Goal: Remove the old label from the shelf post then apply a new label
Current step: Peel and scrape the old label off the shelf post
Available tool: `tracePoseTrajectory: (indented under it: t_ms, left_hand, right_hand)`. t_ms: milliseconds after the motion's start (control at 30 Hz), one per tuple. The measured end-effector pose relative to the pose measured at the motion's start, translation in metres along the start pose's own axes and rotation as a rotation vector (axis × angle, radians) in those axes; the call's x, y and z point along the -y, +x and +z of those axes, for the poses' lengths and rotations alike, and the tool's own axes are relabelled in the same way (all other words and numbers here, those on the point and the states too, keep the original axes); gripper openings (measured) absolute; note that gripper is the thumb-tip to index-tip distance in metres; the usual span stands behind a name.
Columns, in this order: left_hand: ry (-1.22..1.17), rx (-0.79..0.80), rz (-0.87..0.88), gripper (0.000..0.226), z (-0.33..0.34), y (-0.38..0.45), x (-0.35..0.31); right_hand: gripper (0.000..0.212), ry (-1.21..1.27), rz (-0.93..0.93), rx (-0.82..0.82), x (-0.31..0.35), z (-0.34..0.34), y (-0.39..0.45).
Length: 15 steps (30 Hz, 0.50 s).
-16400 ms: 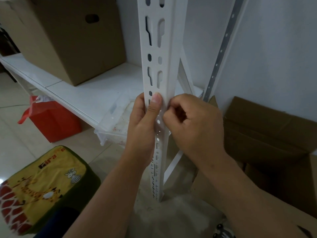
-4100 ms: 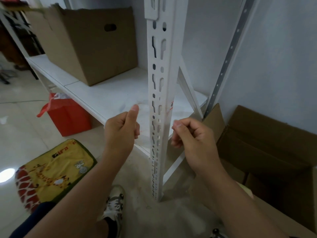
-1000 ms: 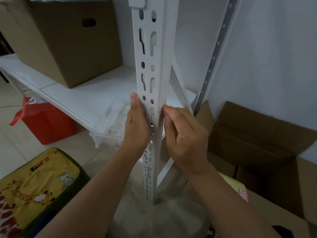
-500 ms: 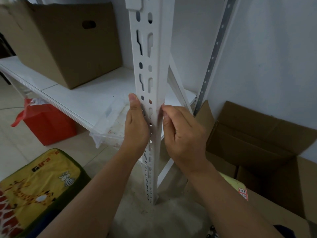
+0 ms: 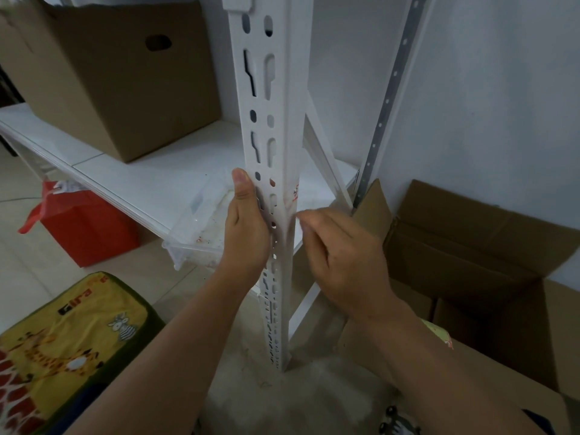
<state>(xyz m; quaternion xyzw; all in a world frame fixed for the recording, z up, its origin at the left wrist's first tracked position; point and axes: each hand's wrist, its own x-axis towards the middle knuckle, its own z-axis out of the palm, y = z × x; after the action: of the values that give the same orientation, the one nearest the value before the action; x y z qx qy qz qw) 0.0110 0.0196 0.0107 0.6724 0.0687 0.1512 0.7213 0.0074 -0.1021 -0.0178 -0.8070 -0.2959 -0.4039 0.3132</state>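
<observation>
A white slotted shelf post [image 5: 276, 127] stands upright in the middle. On its right-hand face sits a white label with red print [image 5: 294, 194], stuck to the post. My left hand [image 5: 248, 224] grips the post's left edge, thumb pointing up along it. My right hand [image 5: 342, 262] is just right of the post and below the label, blurred, fingers loosely extended with the fingertips close to the post's corner, holding nothing that I can see.
A white shelf [image 5: 150, 183] carries a brown cardboard box [image 5: 119, 76] and a clear plastic tray [image 5: 204, 227]. A red bag [image 5: 84, 227] and a yellow giraffe cushion [image 5: 66, 350] lie on the floor at left. An open cardboard box [image 5: 489, 265] stands at right.
My right hand has come off the post's right face and dropped lower to the right, uncovering the label. My left hand keeps its hold on the post.
</observation>
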Motion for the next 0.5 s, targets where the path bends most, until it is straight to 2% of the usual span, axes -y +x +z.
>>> tracePoseTrajectory:
  t_ms: [67, 267, 500]
  left_hand:
    - [-0.005, 0.004, 0.007, 0.046, -0.001, 0.001, 0.001]
    - [0.010, 0.046, 0.020, 0.045, -0.002, -0.002, -0.001]
    - [0.024, 0.069, 0.029, 0.047, -0.005, 0.000, -0.001]
  right_hand:
    - [0.021, 0.034, 0.060, -0.080, 0.000, -0.002, 0.001]
    - [0.024, 0.154, 0.264, -0.196, 0.011, 0.006, 0.007]
    - [0.016, 0.274, 0.331, -0.123, 0.016, 0.013, 0.017]
